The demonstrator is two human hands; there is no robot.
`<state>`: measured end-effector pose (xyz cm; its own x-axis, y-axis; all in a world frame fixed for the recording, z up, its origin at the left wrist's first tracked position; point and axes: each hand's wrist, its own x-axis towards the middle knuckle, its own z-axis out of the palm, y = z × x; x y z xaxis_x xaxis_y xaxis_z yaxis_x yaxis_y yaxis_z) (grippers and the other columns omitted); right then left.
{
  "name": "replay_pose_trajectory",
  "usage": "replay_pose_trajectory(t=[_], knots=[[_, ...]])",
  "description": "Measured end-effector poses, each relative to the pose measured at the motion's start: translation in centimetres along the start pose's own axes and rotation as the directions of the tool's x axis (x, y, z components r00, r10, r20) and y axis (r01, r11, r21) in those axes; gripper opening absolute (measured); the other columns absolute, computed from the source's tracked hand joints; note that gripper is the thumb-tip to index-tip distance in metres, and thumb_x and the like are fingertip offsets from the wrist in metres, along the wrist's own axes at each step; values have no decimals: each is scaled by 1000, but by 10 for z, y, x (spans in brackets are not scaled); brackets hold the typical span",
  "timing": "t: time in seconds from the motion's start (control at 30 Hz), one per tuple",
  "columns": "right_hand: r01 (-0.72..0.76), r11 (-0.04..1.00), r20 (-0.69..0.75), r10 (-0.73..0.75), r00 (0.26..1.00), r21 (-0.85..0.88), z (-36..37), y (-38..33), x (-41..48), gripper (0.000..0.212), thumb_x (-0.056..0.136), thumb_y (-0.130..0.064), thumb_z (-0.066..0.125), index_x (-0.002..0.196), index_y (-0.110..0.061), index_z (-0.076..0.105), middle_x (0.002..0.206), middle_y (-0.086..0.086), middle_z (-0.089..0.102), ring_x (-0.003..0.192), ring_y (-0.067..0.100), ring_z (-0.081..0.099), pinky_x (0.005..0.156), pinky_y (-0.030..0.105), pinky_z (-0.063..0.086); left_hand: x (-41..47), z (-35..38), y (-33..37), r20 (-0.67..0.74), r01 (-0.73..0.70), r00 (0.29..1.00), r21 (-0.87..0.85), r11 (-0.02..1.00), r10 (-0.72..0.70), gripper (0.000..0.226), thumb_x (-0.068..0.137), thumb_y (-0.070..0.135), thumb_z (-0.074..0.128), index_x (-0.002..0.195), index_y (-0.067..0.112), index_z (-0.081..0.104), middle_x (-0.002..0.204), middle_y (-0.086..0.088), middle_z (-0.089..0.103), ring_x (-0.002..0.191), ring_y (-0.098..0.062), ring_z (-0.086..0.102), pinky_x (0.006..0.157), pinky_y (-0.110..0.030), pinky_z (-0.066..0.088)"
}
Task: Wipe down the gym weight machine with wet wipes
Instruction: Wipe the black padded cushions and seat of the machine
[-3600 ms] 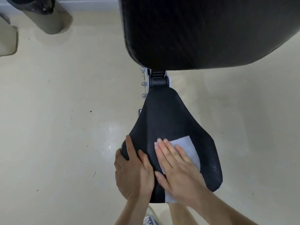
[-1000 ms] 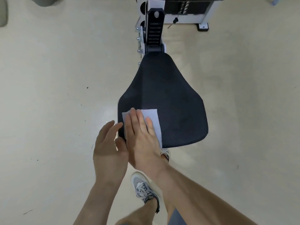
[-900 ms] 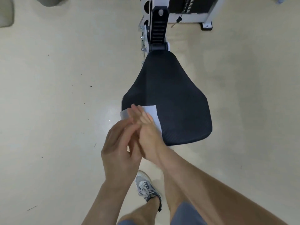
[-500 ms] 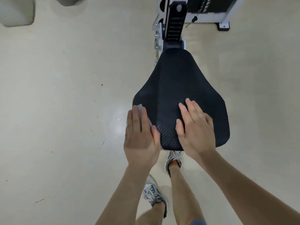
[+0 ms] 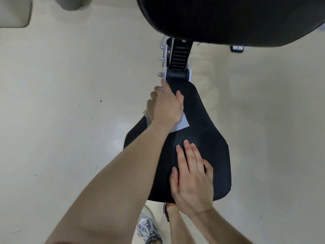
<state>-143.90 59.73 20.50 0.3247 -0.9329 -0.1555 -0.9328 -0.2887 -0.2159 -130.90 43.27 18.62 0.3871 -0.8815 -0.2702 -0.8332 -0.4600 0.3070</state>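
Note:
The black padded seat [image 5: 207, 124] of the weight machine runs from its narrow far end to a wide near end. A white wet wipe [image 5: 182, 125] lies over the seat's left edge near the narrow end. My left hand [image 5: 167, 106] covers most of it, thumb on top of the seat, fingers curled down over the edge with the wipe under them. My right hand [image 5: 191, 176] rests flat on the wide near part of the seat, fingers straight, holding nothing.
The black back pad [image 5: 228, 20] looms across the top right. A ribbed black seat post with white bracket and bolts [image 5: 178, 62] joins the seat's far end. Beige floor surrounds it; beige objects [image 5: 14, 13] sit top left. My shoes [image 5: 149, 229] are below the seat.
The wipe passed from my right hand to my left. My left hand slid it along the seat's left edge toward the narrow far end. My right hand settled flat on the near part.

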Motion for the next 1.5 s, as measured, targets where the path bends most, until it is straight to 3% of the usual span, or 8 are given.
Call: replay_pose_trajectory(t=[0.43,0.7,0.87,0.93,1.07,1.2,1.33,1.5], knots=[[32,990,-189,-5,982,141,3,1,-4,44,86,-26,44,123,-13,65,136,6,57,131,22,49,102,40,39,-44,8,-11,44,-254,967,157,954,250,72,100,49,21,154,1,8,161,-17,11,149,-30,8,120,-45,7],[102,925,-324,24,946,366,6,9,-6,24,79,-14,47,95,-13,66,109,6,63,110,21,58,93,37,44,-40,11,11,291,-814,564,42,579,773,55,102,39,25,152,17,29,161,-1,21,149,-16,11,120,-39,4],[-82,888,-188,185,965,452,-17,40,-5,40,84,-16,46,122,-14,56,126,6,57,116,22,53,99,39,44,-54,7,-25,70,-389,921,218,895,383,61,100,41,23,153,12,21,161,-10,17,149,-24,12,119,-49,13],[-305,833,-40,363,931,462,-27,62,-6,53,90,-21,43,142,-16,43,145,2,47,132,18,44,110,39,38,-82,17,-15,48,-390,920,220,894,390,62,101,42,20,154,10,19,162,-9,16,150,-23,11,119,-48,10],[-614,194,379,635,673,765,-46,79,-9,52,98,-15,44,148,-27,38,146,-8,48,127,6,49,112,34,38,-176,44,17,210,-645,764,194,739,611,62,100,40,11,155,12,14,163,-5,8,150,-19,3,121,-46,5],[-574,348,336,548,766,741,-49,66,-32,51,98,-15,40,147,-27,41,144,-11,51,130,5,48,112,34,39,-187,39,5,299,-779,626,202,593,720,64,98,43,11,155,15,15,163,-1,10,150,-18,4,121,-46,3],[-523,630,272,455,848,575,-44,56,-44,67,86,-25,38,153,-19,28,154,-2,33,137,20,38,110,42,38,-142,2,-61,120,-346,937,211,914,327,63,98,42,22,153,12,24,161,-7,22,148,-24,19,117,-53,21],[-639,358,366,590,720,681,-55,58,-56,62,90,-5,47,146,-28,35,145,-6,44,127,14,47,108,41,42,-198,13,-38,67,-310,951,174,934,303,64,100,43,18,154,9,18,161,-11,19,149,-26,16,119,-48,13]])
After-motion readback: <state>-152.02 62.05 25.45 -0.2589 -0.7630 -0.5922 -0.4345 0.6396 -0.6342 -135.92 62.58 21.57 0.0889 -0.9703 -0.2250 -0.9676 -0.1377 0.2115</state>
